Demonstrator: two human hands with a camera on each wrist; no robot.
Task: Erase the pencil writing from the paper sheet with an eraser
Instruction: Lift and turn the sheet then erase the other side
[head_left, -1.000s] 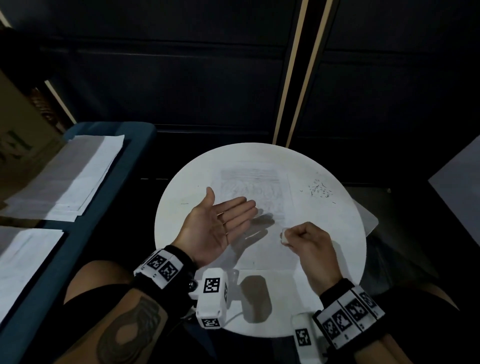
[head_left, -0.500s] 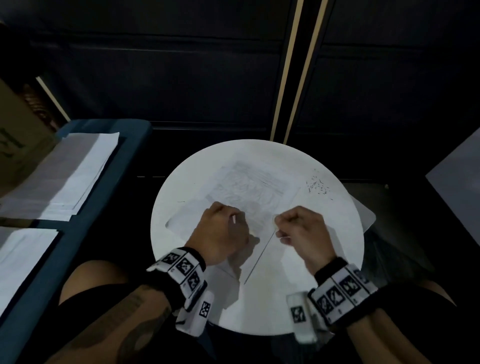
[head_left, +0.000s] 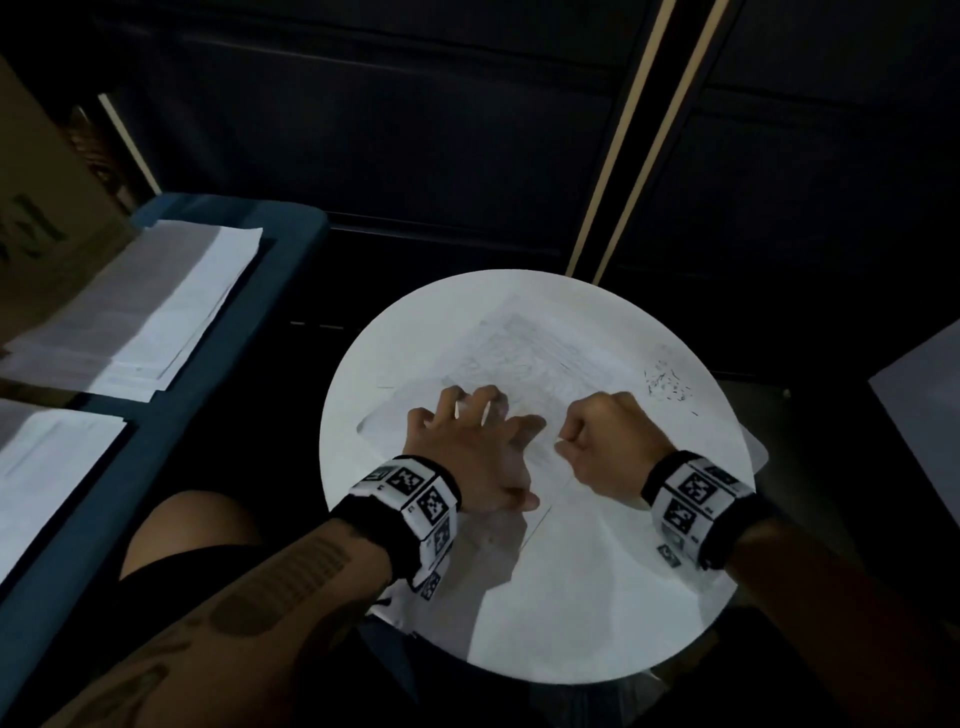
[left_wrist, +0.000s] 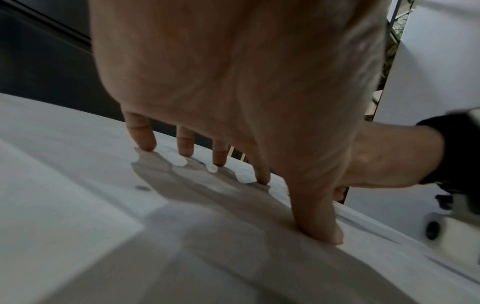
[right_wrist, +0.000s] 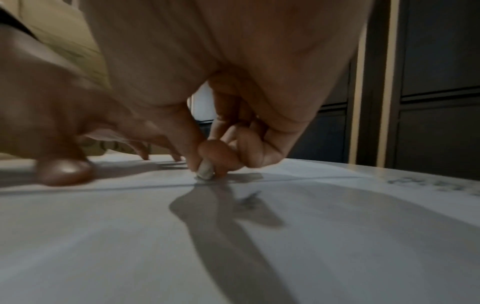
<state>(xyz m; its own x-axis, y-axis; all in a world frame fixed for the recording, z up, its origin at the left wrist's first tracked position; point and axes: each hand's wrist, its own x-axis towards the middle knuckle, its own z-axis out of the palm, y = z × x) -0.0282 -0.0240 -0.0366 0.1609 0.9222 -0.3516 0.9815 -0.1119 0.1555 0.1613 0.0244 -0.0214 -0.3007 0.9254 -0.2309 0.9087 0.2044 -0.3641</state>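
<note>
A white paper sheet (head_left: 511, 358) with faint pencil writing lies turned at an angle on the round white table (head_left: 597, 613). My left hand (head_left: 467, 441) presses down on the paper (left_wrist: 78, 205) with spread fingertips (left_wrist: 145, 144) and thumb. My right hand (head_left: 608, 441) is curled just right of it and pinches a small grey-white eraser (right_wrist: 205, 170) between thumb and fingers, its tip touching the paper (right_wrist: 259, 246). In the head view the eraser is hidden inside the fist.
Dark eraser crumbs (head_left: 667, 387) lie on the table's far right. A blue bench (head_left: 291, 244) at left carries stacks of paper (head_left: 156, 306) and a cardboard box (head_left: 41, 208). Dark wall panels stand behind the table.
My left hand turned palm-down from an open raised pose and now presses on the sheet with fingers spread. The paper has rotated to a slant. The right hand moved slightly forward with the eraser.
</note>
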